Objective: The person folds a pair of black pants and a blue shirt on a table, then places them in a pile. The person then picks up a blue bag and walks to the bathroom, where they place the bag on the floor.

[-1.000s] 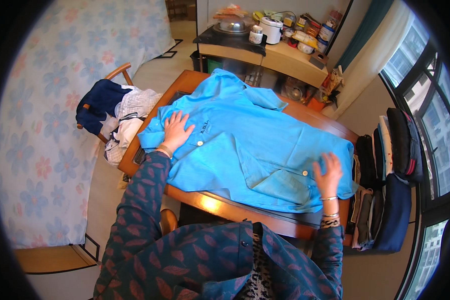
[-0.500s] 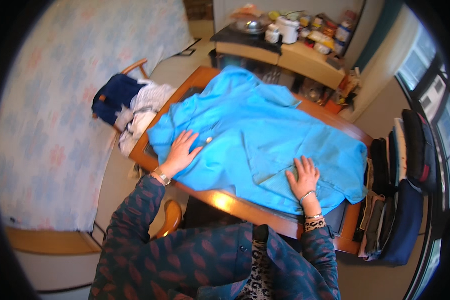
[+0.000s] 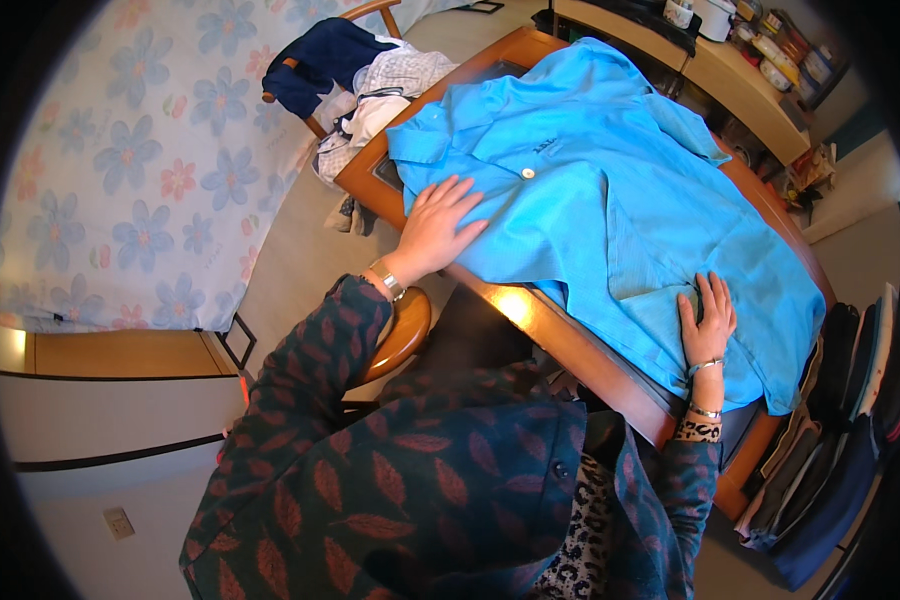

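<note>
A bright blue shirt (image 3: 570, 180) lies spread over a brown wooden table (image 3: 610, 385), its collar end toward the far side. A pale button (image 3: 528, 174) shows on its front. My left hand (image 3: 436, 222) rests flat on the shirt's near left part, fingers stretched out. Farther right, my right hand (image 3: 708, 318) lies on the shirt near a folded, wrinkled area, with its fingers extended. Neither hand grips the cloth. A watch (image 3: 388, 280) is on my left wrist and a bracelet (image 3: 705, 366) on my right.
A chair with dark blue and white clothes (image 3: 335, 65) stands left of the table. Stacked folded clothes (image 3: 820, 440) sit at its right end. Behind is a cabinet (image 3: 750, 95) with jars and packages. A wooden chair part (image 3: 402, 335) is close to my left arm.
The view has turned, so the table sits farther right and up and more tilted. Both hands stay flat on the shirt. The left hand is nearer the shirt's edge.
</note>
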`<action>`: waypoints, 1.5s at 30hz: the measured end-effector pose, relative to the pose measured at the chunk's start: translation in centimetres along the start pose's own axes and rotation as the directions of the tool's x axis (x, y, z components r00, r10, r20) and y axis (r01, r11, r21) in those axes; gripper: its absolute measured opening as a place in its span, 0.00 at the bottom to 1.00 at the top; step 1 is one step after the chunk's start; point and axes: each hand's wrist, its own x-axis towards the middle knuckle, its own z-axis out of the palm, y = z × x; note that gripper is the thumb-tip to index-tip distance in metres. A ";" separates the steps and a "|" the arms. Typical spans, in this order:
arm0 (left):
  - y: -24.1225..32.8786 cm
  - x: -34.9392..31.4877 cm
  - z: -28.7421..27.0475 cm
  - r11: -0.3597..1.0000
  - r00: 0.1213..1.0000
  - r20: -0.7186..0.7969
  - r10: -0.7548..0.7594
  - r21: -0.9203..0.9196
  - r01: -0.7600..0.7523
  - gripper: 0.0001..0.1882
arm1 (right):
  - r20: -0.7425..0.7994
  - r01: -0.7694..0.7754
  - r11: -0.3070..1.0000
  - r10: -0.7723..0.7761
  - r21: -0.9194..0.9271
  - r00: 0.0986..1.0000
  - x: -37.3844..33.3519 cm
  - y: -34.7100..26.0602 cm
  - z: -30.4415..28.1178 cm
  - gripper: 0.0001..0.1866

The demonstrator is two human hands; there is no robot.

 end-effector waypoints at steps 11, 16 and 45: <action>0.4 0.1 0.1 1.000 0.988 -0.154 0.001 -0.026 -0.005 0.22 | 0.000 0.019 0.955 -0.020 0.297 1.000 1.8 0.1 -2.0 0.19; 0.3 0.2 0.1 1.000 0.987 -0.160 0.016 -0.014 -0.018 0.22 | 0.058 -0.005 0.958 -0.012 0.286 0.998 2.2 0.2 -2.0 0.18; -1.2 0.2 2.4 0.999 0.971 -0.237 0.031 0.024 -0.026 0.25 | -0.008 0.016 0.999 -0.016 0.030 1.000 2.9 4.2 2.3 0.24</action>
